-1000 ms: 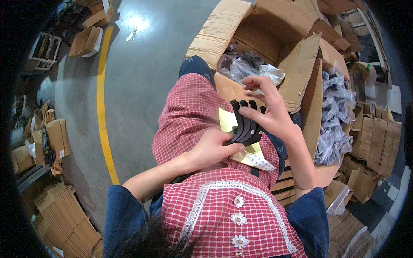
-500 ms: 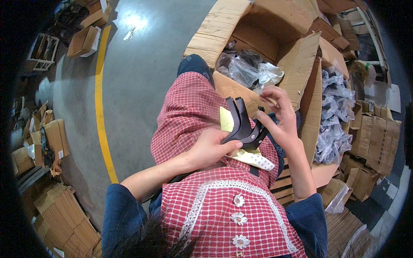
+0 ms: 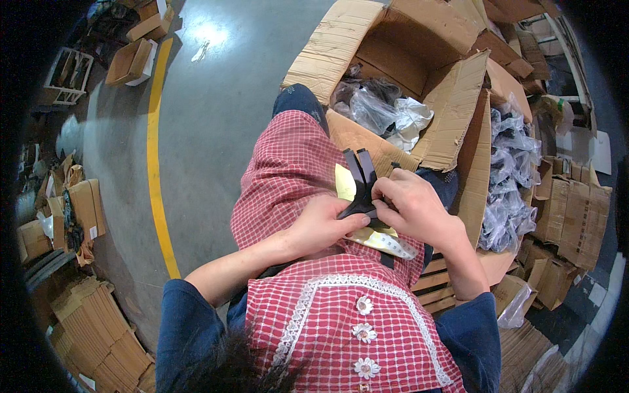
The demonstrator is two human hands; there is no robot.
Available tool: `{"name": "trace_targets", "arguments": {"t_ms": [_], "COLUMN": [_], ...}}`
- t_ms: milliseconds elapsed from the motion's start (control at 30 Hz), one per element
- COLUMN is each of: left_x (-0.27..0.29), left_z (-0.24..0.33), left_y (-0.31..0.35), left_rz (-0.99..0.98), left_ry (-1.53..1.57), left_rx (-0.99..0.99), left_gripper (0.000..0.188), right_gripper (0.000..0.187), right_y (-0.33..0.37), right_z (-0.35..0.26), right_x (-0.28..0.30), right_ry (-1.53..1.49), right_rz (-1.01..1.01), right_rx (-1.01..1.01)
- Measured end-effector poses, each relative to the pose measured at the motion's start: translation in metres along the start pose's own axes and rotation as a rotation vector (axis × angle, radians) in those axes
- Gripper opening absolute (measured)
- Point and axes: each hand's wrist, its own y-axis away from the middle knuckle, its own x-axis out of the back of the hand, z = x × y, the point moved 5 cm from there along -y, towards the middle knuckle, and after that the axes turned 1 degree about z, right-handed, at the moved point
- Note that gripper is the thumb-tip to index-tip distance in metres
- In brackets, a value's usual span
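Observation:
Above my lap, my left hand (image 3: 321,223) holds a black forked part (image 3: 358,178) with smooth curved arms, thumb pressed along its near end. The prongs point away from me. Closed over the same part's right side, my right hand (image 3: 416,204) has thumb and fingertips together; whether something small is pinched between them is hidden. One more black tip (image 3: 395,165) sticks out beyond the right fingers. Beneath the part lies a yellow sheet (image 3: 344,183). Near the right wrist a white strip with rows of small grey marks (image 3: 398,247) rests on my red checked apron (image 3: 282,170).
An open cardboard box (image 3: 452,105) with clear plastic bags (image 3: 373,108) stands ahead. Right of it, another carton holds plastic-wrapped pieces (image 3: 508,190). Flattened cardboard (image 3: 98,327) is stacked at lower left. A yellow line (image 3: 154,164) runs along the grey floor.
My right hand has come down from above the black part onto its right side, and its spread fingers have closed. The left hand keeps its hold in nearly the same place.

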Motion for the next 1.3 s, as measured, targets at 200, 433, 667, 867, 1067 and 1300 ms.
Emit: {"name": "trace_targets", "arguments": {"t_ms": [200, 433, 667, 867, 1067, 1300], "left_x": [-0.001, -0.007, -0.005, -0.006, -0.007, -0.005], "left_z": [-0.002, -0.001, 0.000, 0.000, -0.004, 0.002], "left_y": [-0.002, 0.001, 0.003, 0.002, -0.001, 0.000], "left_rz": [-0.017, -0.033, 0.002, -0.013, -0.025, -0.055], "left_ry": [-0.082, -0.078, -0.048, -0.084, -0.109, -0.115], "left_rx": [-0.004, -0.017, -0.010, -0.018, -0.056, -0.016], "left_gripper": [0.025, 0.035, 0.033, 0.032, 0.032, 0.031], "right_gripper": [0.026, 0.045, 0.040, 0.039, 0.019, 0.025], "right_y": [0.003, -0.022, -0.018, -0.006, -0.004, -0.009], "right_z": [0.005, 0.015, 0.023, 0.028, 0.011, -0.002], "right_x": [0.010, 0.014, 0.010, 0.011, 0.028, 0.011], "right_ry": [0.265, 0.226, 0.197, 0.233, -0.047, -0.148], "right_rz": [0.141, 0.191, 0.032, -0.053, 0.125, -0.075], "right_rx": [-0.175, -0.312, -0.471, -0.467, -0.245, 0.094]}}
